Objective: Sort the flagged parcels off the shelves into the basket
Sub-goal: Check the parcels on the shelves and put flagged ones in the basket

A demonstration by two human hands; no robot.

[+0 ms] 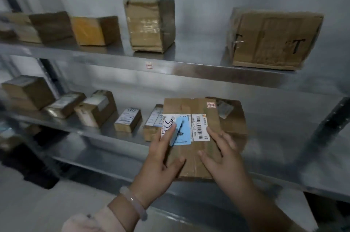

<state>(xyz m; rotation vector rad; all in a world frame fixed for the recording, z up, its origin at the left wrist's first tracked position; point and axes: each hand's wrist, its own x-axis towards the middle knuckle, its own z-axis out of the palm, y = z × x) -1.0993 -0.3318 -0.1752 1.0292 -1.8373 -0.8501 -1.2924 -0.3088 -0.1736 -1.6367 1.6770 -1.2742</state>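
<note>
Steel shelves (280, 148) carry a wide, flat cardboard parcel (189, 106) on the middle tier. Both hands lie on it with fingers straight and a gap between them: left hand (162, 161) at its 8 o'clock, right hand (223, 157) at 5 o'clock. The left forefinger lies over a blue slip (184, 137)

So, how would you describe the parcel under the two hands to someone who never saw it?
Find the metal shelf below the T-marked box. Toward its right sits a wide, flat cardboard parcel, under the left hand and right hand. Only it carries a blue card beside a barcode label.
</note>
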